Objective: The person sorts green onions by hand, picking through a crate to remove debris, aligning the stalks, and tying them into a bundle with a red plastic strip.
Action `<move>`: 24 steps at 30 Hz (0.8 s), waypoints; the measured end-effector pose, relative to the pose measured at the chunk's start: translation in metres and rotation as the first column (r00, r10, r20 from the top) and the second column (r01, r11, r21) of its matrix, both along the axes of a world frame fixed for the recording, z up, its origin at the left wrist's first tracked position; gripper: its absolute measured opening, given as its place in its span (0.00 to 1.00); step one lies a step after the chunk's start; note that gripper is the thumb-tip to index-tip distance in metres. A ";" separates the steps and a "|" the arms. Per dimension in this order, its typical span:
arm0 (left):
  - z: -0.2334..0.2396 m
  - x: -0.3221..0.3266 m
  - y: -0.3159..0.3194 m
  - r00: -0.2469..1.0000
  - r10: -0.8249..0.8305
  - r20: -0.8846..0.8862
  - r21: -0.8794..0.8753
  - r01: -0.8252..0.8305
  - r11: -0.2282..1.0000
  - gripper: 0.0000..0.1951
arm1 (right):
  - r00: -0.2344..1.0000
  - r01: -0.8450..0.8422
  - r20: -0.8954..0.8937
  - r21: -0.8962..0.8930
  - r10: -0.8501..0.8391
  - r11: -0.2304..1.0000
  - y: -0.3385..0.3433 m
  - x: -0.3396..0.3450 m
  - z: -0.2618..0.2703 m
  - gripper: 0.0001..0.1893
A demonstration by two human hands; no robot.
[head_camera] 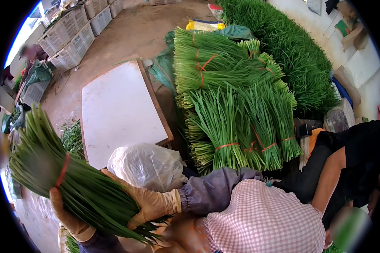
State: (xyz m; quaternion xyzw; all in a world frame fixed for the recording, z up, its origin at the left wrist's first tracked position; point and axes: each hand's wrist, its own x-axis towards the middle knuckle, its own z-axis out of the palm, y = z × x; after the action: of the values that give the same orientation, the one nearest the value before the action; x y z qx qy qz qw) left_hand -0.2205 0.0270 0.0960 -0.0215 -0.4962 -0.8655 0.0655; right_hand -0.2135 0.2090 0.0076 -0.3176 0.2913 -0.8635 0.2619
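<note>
A large bunch of garlic chives point(91, 193) is held slantwise in front of me, with its pale cut stems at the upper left. A red band point(62, 170) circles it. My gloved left hand point(68, 213) supports it from below, a fingertip close to the band. My gloved right hand point(147, 202) grips the leafy end, thumb across the leaves. Just beyond my right hand sits a crumpled clear plastic bag point(147, 164). Behind that is a low white-topped table point(120, 110). Pink checked cloth point(266, 215) covers the lower right foreground.
Banded chive bundles point(221, 69) are stacked right of the table, before a long heap of loose greens point(281, 57). White plastic crates point(72, 47) stand at the upper left, near a seated person point(31, 60). Another person's bare arm point(331, 177) is at the right.
</note>
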 end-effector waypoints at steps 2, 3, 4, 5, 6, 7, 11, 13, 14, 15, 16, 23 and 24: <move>0.001 -0.010 -0.007 0.998 0.055 0.039 0.004 -0.056 0.998 0.32 | 0.993 0.087 -0.091 0.058 -0.081 0.995 0.002 0.001 -0.014 0.64; 0.001 -0.012 -0.011 0.994 0.093 0.062 -0.001 -0.093 0.996 0.34 | 0.995 0.013 -0.099 0.149 0.002 0.989 0.005 -0.002 -0.012 0.63; 0.001 -0.013 -0.013 0.994 0.093 0.065 -0.008 -0.093 0.996 0.33 | 0.991 -0.056 -0.105 0.244 0.083 0.968 0.016 -0.009 -0.003 0.62; 0.000 -0.014 -0.014 0.993 0.093 0.070 -0.014 -0.093 0.996 0.32 | 0.981 -0.122 -0.103 0.337 0.166 0.934 0.026 -0.017 0.006 0.61; 0.001 -0.016 -0.013 0.994 0.086 0.069 -0.020 -0.085 0.996 0.32 | 0.973 -0.071 -0.179 0.372 0.146 0.926 0.035 -0.025 0.012 0.54; 0.003 -0.016 -0.012 0.995 0.058 0.082 -0.020 -0.056 0.998 0.31 | 0.954 0.016 -0.266 0.500 0.136 0.866 0.049 -0.039 0.015 0.51; 0.006 -0.017 0.003 0.996 0.050 0.071 -0.090 -0.044 0.995 0.28 | 0.946 0.302 -0.017 0.410 -0.324 0.860 0.079 -0.066 0.014 0.46; 0.008 -0.022 0.020 0.995 0.095 0.040 -0.127 -0.089 0.988 0.27 | 0.837 0.544 -0.237 0.264 -0.494 0.796 0.065 -0.073 0.016 0.51; 0.008 -0.026 0.035 0.992 0.117 0.037 -0.126 -0.111 0.986 0.26 | 0.746 0.639 -0.422 0.234 -0.515 0.733 0.051 -0.066 0.025 0.52; 0.011 -0.028 0.049 0.990 0.140 0.034 -0.126 -0.135 0.983 0.26 | 0.624 0.721 -0.590 0.181 -0.513 0.669 0.039 -0.057 0.035 0.53; 0.016 -0.033 0.063 0.983 0.181 0.008 -0.160 -0.177 0.971 0.27 | 0.728 0.645 -0.483 0.242 -0.486 0.725 0.033 -0.054 0.039 0.54; 0.018 -0.052 0.075 0.999 -0.039 0.037 -0.462 0.052 0.885 0.53 | 0.880 0.467 -0.116 0.390 -0.461 0.794 0.105 -0.102 0.074 0.45; 0.013 -0.053 0.051 0.992 -0.105 0.072 -0.648 0.126 0.751 0.50 | 0.847 0.527 -0.200 0.437 -0.493 0.728 0.129 -0.115 0.082 0.45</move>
State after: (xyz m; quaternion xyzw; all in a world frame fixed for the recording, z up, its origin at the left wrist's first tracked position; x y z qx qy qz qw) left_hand -0.2736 0.0778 0.1091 -0.0602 -0.7645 -0.6417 -0.0072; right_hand -0.3280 0.3384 0.0899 -0.1811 0.5793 -0.7913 0.0741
